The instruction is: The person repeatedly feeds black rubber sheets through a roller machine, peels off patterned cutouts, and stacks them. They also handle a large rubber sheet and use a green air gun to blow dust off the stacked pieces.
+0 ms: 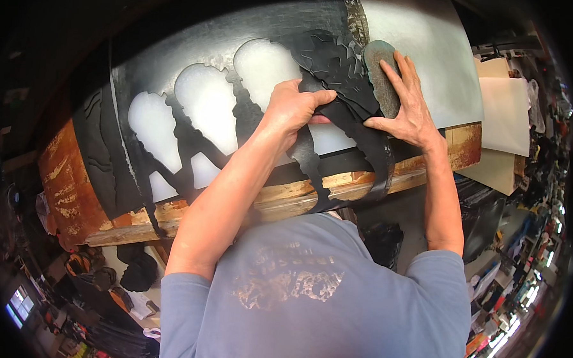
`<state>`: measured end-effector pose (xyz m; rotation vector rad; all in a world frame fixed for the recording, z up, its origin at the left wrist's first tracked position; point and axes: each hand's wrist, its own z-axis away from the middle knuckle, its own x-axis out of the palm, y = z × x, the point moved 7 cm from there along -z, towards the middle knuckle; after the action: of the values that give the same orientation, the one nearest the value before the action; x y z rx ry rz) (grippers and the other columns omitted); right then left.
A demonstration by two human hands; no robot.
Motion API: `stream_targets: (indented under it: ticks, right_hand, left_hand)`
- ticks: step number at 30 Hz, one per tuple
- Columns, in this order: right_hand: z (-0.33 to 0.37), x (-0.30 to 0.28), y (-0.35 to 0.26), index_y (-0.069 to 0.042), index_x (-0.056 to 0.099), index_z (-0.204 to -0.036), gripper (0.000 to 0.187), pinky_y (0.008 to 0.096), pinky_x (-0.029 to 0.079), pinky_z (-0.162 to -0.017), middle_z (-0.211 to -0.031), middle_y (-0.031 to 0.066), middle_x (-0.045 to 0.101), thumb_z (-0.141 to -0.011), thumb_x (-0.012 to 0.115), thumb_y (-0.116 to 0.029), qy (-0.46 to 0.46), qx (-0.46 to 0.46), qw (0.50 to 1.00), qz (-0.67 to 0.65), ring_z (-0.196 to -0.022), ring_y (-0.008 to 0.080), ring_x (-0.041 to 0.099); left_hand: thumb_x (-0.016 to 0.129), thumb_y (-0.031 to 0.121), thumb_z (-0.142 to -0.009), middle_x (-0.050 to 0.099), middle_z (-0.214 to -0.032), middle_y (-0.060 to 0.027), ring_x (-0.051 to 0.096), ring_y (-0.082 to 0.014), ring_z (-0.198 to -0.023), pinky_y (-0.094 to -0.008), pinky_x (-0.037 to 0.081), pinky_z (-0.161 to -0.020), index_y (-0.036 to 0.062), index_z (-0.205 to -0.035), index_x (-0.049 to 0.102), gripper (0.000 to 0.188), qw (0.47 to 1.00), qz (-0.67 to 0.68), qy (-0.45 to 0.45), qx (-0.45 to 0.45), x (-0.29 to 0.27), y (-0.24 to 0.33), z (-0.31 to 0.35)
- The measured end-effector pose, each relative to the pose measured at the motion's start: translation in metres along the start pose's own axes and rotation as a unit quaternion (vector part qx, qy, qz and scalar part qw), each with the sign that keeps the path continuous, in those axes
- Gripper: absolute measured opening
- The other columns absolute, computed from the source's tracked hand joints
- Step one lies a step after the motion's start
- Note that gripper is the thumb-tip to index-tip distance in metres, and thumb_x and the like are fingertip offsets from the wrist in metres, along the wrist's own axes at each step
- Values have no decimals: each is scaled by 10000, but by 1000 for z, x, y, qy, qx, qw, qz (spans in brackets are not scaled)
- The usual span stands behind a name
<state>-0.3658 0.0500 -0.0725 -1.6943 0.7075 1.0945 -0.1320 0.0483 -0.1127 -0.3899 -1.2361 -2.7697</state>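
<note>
My left hand (296, 106) pinches a black, rubber-like cut-out sheet (192, 136), thumb on top and fingers partly hidden beneath it. Large rounded, sole-shaped holes run through this sheet, and its narrow strips droop over the near table edge. Under my right hand (411, 107) lies an elongated sole-shaped piece (381, 61), greenish-grey and speckled. The fingers there are stretched and spread across its right side, with the thumb near its lower end. Between both hands, jagged black scraps (336, 66) are bunched up.
A pale smooth board (421, 31) covers the right part of the worn wooden table (286, 195). Pale sheets (503, 115) stand beyond its right end. Black pieces (139, 268) lie below the table at left, and cluttered shelves fill the right side.
</note>
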Motion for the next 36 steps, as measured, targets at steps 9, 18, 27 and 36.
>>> stream_targets:
  ticks: [9, 18, 27, 36]
  right_hand:
    - [13, -39, 24, -97, 536, -1551, 836, 493, 299, -1310, -1688, 142, 419, -763, 788, -217, -97, 36, 995, 5, -1591, 381, 325]
    - [5, 4, -39, -47, 564, -1509, 844, 582, 315, -1258, -1529, 184, 586, -798, 905, -347, -55, -149, 985, -65, -1478, 401, 494]
    - [2, 5, -32, -45, 674, -1404, 522, 573, 251, -1291, -1472, 151, 659, -897, 769, -125, -45, -81, 981, -170, -1487, 365, 505]
    - [-16, -5, 9, -2, 748, -1235, 258, 278, 537, -912, -1092, 48, 768, -1041, 713, -169, 48, 154, 921, -356, -1007, 121, 675]
  left_hand:
    - [806, 72, -912, 754, -1078, -134, 748, -185, -909, -292, 655, -668, -100, -1217, 636, 389, 999, -11, -32, -4, -3, -2, -1]
    - [800, 144, -962, 773, -1152, -100, 751, -169, -1006, -286, 646, -722, 20, -1244, 686, 328, 991, 37, -122, -41, -3, -5, -11]
    - [746, 200, -1015, 780, -1186, -30, 713, -130, -1080, -294, 605, -818, 75, -1251, 716, 269, 978, 80, -188, -30, -2, -5, -9]
    - [716, 107, -1012, 743, -1275, -162, 702, -175, -1106, -266, 614, -755, -46, -1402, 545, 452, 992, -3, -119, 44, -4, -5, -2]
